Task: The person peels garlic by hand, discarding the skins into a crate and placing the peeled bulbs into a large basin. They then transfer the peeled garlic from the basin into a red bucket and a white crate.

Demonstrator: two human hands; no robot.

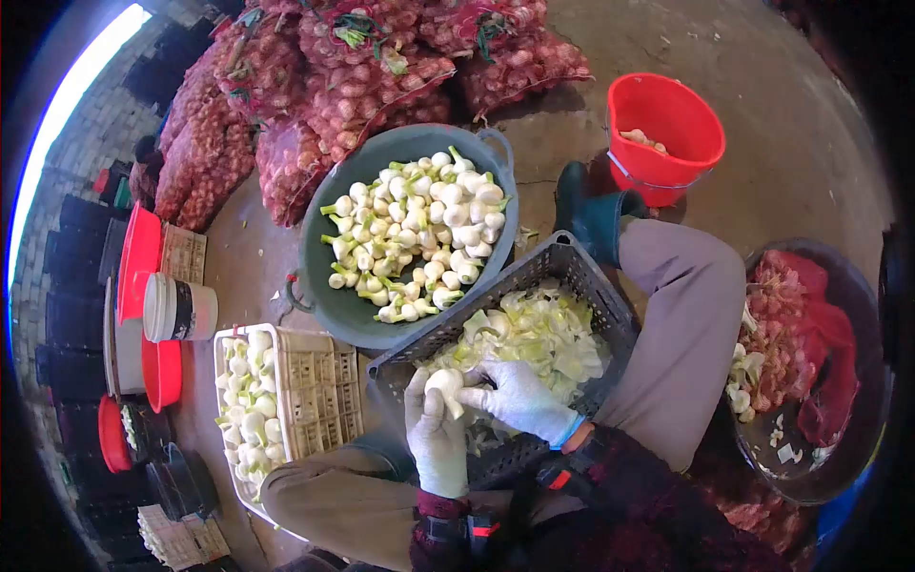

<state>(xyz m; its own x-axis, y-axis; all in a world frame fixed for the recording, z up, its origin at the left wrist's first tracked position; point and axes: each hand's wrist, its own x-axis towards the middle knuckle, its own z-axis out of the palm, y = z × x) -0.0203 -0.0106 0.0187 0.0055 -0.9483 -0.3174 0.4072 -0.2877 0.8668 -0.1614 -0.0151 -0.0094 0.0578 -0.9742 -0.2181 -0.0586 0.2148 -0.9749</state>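
The left hand holds a bulb, stem down, over the near left part of the crate. The right hand is drawn narrow against the bulb's side; whether its fingertips pinch a layer cannot be told. This looks like peeling: the person would do well to steady the bulb lightly, work skin off without gouging, and stay above the crate, where loose skins lie. Beyond the crate is a tub of pale bulbs; left of it, a white basket.
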